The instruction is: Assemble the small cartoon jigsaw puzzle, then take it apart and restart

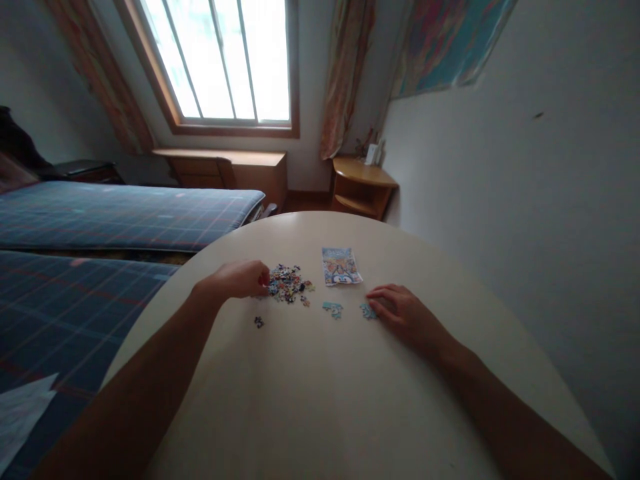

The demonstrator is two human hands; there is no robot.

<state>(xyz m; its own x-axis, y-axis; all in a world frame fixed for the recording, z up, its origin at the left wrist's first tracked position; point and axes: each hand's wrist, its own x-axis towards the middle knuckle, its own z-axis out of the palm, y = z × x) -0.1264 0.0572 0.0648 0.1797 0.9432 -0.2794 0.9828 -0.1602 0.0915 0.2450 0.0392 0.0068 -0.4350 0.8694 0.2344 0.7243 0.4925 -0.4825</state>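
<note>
A pile of small colourful jigsaw pieces (287, 283) lies on the round cream table (310, 400). My left hand (240, 279) rests at the pile's left edge with its fingers curled in against the pieces; what they pinch is hidden. My right hand (400, 308) lies on the table to the right, fingers bent, touching a small joined bluish cluster of pieces (368, 311). A second bluish cluster (333, 308) lies between the hands. One stray piece (259, 322) sits nearer me. A printed picture card (341, 265) lies just beyond the pieces.
Two beds with blue plaid covers (115, 213) stand left of the table. A window (225, 60) with curtains is ahead, a wooden desk (235, 167) and a corner shelf (363, 187) below it. A white wall (525, 200) runs along the right.
</note>
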